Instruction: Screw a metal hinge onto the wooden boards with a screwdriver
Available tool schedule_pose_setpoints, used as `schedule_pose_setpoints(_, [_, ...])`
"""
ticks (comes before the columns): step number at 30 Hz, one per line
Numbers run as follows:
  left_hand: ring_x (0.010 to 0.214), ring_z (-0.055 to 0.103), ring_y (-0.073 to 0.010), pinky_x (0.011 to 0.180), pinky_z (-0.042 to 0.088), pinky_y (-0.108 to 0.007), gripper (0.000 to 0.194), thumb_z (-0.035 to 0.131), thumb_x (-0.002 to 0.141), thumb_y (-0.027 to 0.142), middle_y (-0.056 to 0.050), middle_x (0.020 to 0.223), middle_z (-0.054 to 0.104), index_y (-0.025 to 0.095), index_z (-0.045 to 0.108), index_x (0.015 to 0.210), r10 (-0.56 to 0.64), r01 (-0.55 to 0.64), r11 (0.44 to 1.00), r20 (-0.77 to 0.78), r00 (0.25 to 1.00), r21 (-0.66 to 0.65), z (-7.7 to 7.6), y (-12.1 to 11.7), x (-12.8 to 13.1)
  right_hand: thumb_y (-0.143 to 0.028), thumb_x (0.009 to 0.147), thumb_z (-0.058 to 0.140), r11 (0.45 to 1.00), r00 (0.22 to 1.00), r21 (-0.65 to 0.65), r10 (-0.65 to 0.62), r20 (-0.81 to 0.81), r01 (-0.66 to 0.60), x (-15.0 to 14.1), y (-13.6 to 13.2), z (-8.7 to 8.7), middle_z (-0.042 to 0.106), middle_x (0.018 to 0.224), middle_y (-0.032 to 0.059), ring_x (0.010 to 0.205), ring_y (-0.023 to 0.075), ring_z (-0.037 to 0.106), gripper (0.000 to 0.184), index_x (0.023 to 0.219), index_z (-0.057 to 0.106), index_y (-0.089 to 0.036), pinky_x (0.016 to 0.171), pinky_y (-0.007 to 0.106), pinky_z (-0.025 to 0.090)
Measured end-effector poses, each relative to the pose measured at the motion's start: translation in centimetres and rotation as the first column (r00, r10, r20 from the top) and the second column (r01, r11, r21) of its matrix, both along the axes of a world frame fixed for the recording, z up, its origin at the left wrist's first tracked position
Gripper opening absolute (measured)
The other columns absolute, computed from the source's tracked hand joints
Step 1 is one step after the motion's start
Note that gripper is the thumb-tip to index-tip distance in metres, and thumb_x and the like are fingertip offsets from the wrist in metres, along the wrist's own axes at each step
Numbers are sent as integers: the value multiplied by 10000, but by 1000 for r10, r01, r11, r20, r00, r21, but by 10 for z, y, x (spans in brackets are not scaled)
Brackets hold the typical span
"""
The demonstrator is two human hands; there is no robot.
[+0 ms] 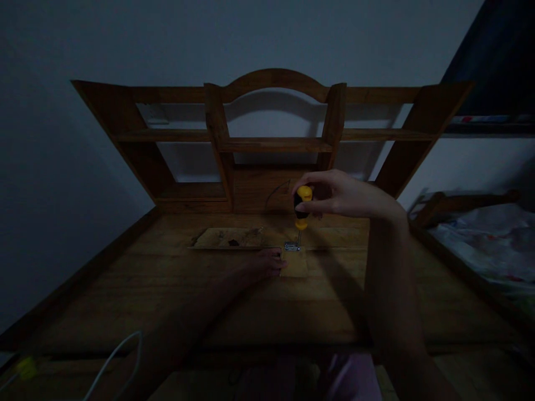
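My right hand [330, 195] is closed around the yellow and black handle of a screwdriver [301, 209]. The screwdriver stands nearly upright, its shaft pointing down at the right end of a small metal hinge [291, 245]. Below the hinge lies a small light wooden block [295, 264] on the desk top. My left hand [273, 263] grips the left edge of this block with its fingers. Whether a screw sits under the screwdriver tip is too small and dark to tell.
A wooden desk [175, 289] with a shelf unit [276, 146] stands against the wall. A pale, rough-edged strip [228, 237] lies left of the hinge. A white cable [112, 356] loops at the lower left. Plastic bags [489, 239] are at the right.
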State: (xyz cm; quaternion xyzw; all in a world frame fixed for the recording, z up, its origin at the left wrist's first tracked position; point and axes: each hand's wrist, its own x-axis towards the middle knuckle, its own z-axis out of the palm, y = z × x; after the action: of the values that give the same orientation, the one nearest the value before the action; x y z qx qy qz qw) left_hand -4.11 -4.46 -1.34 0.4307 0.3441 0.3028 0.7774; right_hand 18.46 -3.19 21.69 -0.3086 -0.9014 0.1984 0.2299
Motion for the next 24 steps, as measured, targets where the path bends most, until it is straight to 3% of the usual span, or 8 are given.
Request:
schedule_pose_setpoints(6, [1073, 708, -241, 944, 557, -303, 397, 816, 728, 196, -126, 1154, 732, 157, 688, 1102, 34, -35, 999, -30, 999, -22, 0, -1, 0, -502, 861, 664, 932, 967, 269, -254, 2, 244, -13, 8, -8, 609, 754, 7, 684, 165, 533, 315, 887, 579, -200, 621, 286, 335])
schedule_pose_setpoints(8, [1072, 708, -241, 946, 557, -308, 401, 821, 725, 199, -122, 1139, 736, 158, 688, 1102, 38, -39, 999, -36, 999, -22, -1, 0, 0, -458, 870, 661, 925, 967, 289, -254, -7, 245, -14, 10, -10, 612, 782, 7, 699, 169, 525, 272, 924, 559, -211, 637, 289, 335])
schedule_pose_setpoints(13, [1092, 702, -243, 960, 555, -314, 393, 811, 749, 204, -127, 1160, 729, 162, 686, 1120, 13, -13, 1000, -15, 1000, -7, -1, -1, 0, -426, 822, 732, 955, 990, 266, -112, -90, 132, -16, 12, -9, 654, 918, 5, 771, 165, 553, 303, 970, 561, -224, 694, 284, 368])
schedule_pose_setpoints(19, [1132, 685, -263, 998, 535, -343, 389, 814, 739, 200, -136, 1178, 722, 157, 692, 1106, 17, -17, 1000, -25, 1000, -17, 8, -4, 3, -518, 782, 747, 985, 994, 137, -96, -60, 103, -17, 15, -9, 659, 757, -8, 710, 145, 579, 337, 786, 675, -189, 648, 268, 382])
schedule_pose_setpoints(24, [1104, 695, -256, 979, 544, -335, 376, 826, 722, 201, -126, 1144, 732, 160, 696, 1072, 37, -37, 999, -44, 998, -18, 8, -4, 3, -500, 718, 799, 990, 997, -126, -68, -34, 63, -1, 11, -4, 708, 811, -5, 601, 131, 622, 359, 931, 720, -222, 555, 260, 442])
